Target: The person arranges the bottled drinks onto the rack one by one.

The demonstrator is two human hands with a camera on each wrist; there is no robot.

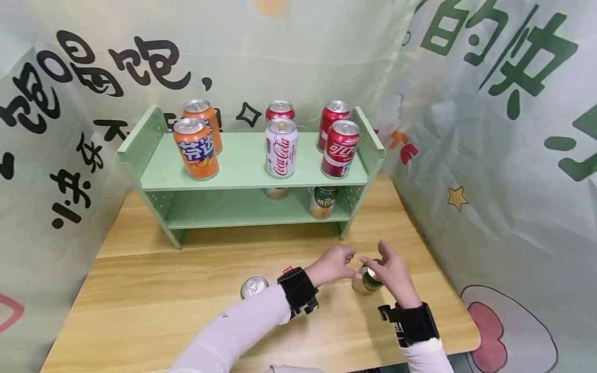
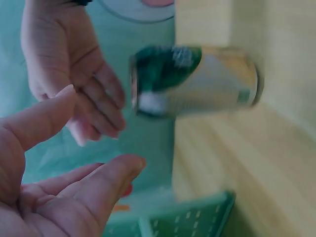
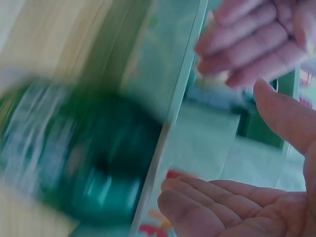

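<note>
A green and pale gold drink can stands upright on the table, near the right side. My right hand is just above it and partly covers its top in the head view. To the can's left is my left hand, its thumb and fingers spread. The left wrist view shows the can apart from both hands, with nothing gripping it. In the right wrist view the can is blurred, and my right palm faces my left fingers with bare space between them.
A green two-tier shelf stands behind. Its top holds orange cans, a white Coca-Cola can and several red cans. A green can sits on its lower tier. Another can is beside my left sleeve.
</note>
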